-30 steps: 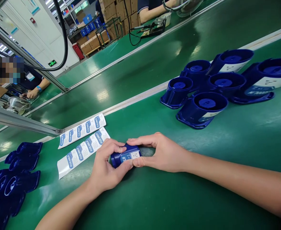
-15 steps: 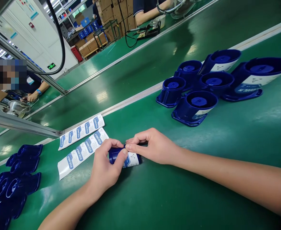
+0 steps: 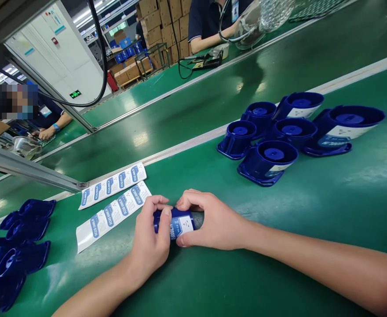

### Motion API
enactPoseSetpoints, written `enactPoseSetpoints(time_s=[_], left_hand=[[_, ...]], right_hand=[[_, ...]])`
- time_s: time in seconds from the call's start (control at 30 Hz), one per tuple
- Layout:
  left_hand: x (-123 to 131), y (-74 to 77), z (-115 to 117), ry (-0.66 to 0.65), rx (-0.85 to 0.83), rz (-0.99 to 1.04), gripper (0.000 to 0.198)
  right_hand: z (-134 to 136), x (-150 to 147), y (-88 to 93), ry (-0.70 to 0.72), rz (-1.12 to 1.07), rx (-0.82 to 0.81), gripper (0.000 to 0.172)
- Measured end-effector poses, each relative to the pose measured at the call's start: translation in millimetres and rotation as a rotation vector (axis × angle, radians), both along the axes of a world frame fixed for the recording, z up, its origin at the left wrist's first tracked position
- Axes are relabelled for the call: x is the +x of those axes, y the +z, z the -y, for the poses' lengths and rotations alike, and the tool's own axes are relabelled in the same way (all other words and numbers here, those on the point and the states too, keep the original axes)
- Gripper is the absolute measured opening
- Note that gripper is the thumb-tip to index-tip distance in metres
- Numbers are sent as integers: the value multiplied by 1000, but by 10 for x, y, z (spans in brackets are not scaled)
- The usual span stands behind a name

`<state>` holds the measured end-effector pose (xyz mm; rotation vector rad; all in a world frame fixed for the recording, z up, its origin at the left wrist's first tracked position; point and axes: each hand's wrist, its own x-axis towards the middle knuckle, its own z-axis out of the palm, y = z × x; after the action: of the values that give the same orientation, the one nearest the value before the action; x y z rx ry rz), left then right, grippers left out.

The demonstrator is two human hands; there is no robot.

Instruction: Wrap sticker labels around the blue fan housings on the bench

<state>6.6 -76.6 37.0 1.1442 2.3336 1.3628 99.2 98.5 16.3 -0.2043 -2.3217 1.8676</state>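
A dark blue plastic housing (image 3: 177,213) lies on its side on the green table, with a white and blue label (image 3: 183,225) on its upper face. My left hand (image 3: 152,233) grips its left end, the thumb pressed on the body near the label. Around the right end curls my right hand (image 3: 209,220), thumb at the near lower edge and fingers on the far side. Part of the label is hidden by the left thumb. Beyond my left hand lie two strips of printed labels, a near strip (image 3: 112,215) and a far strip (image 3: 112,187).
Several labelled blue housings (image 3: 274,163) stand at the right, below a pale rail (image 3: 193,140). More blue housings (image 3: 22,259) sit at the left edge. A metal post (image 3: 41,169) rises at left. Across the line are two co-workers, one with a dark sleeve (image 3: 195,26).
My right hand has opened out from a pinch on the label and now wraps the housing's right end. More of the label shows. The whole view has shifted slightly.
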Motion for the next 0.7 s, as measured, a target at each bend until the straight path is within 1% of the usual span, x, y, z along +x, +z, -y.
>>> enactPoseSetpoints(time_s=[0.13,0.2,0.27,0.33,0.47,0.6,0.7], left_hand=[[5,-30,-6,-22,33,-15,11],[8,-37,-6,-29,40,-18,11],[14,-38,-3,-34,47,-24,11],[21,-33,0,-43,51,-30,11],[31,-19,5,-60,41,-26,12],[35,-17,25,-91,37,-37,12],[37,-25,50,-95,29,-52,13]], right_hand=[[-27,-19,-5,61,98,-321,49],[-50,-26,-5,91,133,-420,48],[-68,-39,-1,97,163,-485,47],[-79,-60,1,75,174,-497,45],[-87,-106,-7,33,156,-460,41],[-92,-118,-17,-37,167,-383,41],[-108,-87,-5,-37,139,-335,42]])
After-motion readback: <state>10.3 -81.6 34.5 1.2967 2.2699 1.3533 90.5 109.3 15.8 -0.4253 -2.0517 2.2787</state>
